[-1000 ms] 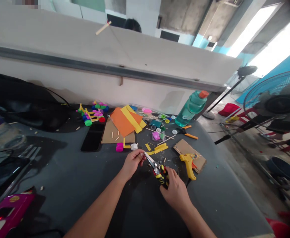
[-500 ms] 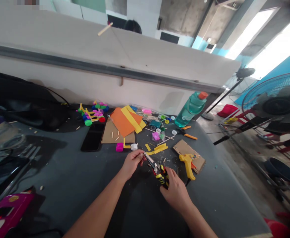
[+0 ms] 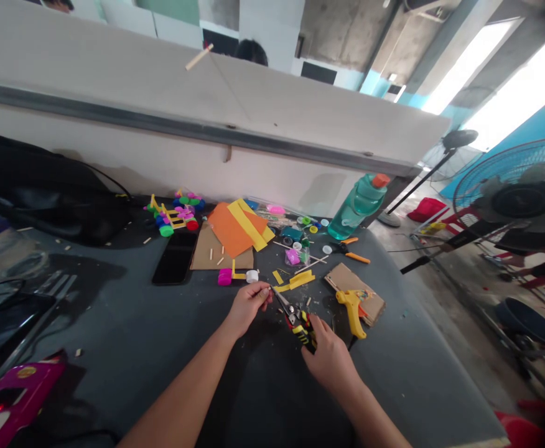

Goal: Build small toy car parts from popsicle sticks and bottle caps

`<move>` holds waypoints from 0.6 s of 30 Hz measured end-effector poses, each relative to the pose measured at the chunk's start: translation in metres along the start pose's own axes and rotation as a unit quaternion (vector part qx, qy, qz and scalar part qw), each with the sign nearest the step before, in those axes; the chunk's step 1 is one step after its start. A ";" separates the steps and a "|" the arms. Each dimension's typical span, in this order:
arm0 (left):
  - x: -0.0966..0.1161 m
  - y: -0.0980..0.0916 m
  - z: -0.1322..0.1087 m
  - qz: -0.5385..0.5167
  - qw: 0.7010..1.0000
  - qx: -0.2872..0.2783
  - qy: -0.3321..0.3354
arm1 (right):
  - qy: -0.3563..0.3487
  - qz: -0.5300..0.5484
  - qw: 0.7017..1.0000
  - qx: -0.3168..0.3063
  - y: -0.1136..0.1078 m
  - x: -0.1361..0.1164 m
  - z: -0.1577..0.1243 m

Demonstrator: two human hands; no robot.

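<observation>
Right hand (image 3: 329, 356) edged forward, clenching snips (image 3: 299, 322)

I saw a yellow glue gun (image 3: 353, 308) lying on a cardboard scrap (image 3: 346, 277), a teal water bottle (image 3: 359, 205) near the partition, a black phone (image 3: 174, 258) beside orange paper (image 3: 228, 231), and a black bag (image 3: 43, 193) far left.

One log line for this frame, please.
left hand: fingers pinched at snips tip | right hand: grips snips handles | glue gun: on cardboard, right of hands
</observation>
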State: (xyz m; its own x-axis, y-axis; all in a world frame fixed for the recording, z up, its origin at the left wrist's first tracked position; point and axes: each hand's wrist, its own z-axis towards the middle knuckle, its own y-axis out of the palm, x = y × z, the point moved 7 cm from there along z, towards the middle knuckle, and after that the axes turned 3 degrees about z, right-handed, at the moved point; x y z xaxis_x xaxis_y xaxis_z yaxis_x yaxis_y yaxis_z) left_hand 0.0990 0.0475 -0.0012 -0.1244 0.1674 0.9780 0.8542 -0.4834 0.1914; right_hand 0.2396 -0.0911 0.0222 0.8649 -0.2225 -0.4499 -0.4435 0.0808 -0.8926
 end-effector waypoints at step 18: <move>-0.004 0.004 -0.001 -0.037 0.998 -0.040 -0.013 | -0.020 0.013 1.000 0.000 -0.004 -0.006 -0.004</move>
State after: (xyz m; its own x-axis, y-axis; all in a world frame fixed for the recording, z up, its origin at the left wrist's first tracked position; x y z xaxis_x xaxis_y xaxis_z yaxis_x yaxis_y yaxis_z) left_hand 0.1019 0.0437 -0.0046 -0.1720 0.2275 0.9585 0.7994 -0.5364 0.2707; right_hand 0.2351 -0.0936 0.0290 0.8619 -0.1818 -0.4734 -0.4657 0.0860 -0.8808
